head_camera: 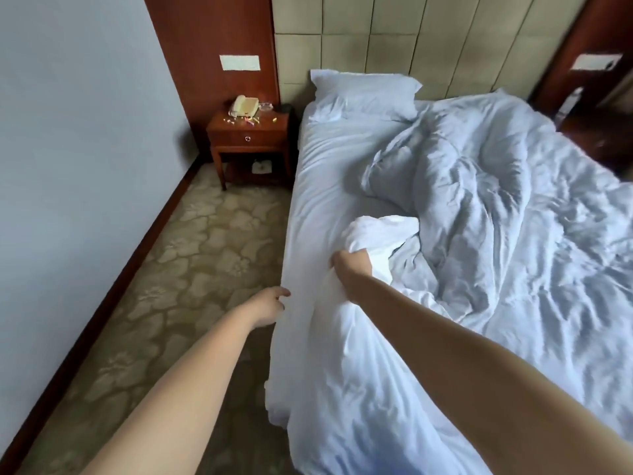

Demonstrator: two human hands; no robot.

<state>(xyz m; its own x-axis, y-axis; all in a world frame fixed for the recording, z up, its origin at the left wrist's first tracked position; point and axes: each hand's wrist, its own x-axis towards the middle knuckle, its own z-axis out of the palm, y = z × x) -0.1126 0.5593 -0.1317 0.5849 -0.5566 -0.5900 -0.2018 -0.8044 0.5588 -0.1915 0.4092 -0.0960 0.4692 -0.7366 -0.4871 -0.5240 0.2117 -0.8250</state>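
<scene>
Right hand: the right hand (351,265) is closed tight, its fingers buried in a bunched fold of the white duvet (496,207).
Duvet at the grip: the gathered fabric rises in a hump just beyond the knuckles and spills toward the near edge under the forearm.
Duvet beyond: the rest lies crumpled in deep folds to the right and far side of the grip, over most of the bed.
Left hand: the left hand (269,305) is just left of the right one at the bed's left edge. Its fingers are curled against the white fabric there, but I cannot tell whether they pinch it.
Bed sheet: the bed sheet (322,173) lies bare and smooth along the left strip, beyond both hands.
Pillow: a white pillow (364,94) sits at the far end against the padded headboard (394,36).
Nightstand: a wooden nightstand (248,138) stands far left and carries a telephone (244,106).
Floor: patterned carpet (178,252) runs left of the bed.
</scene>
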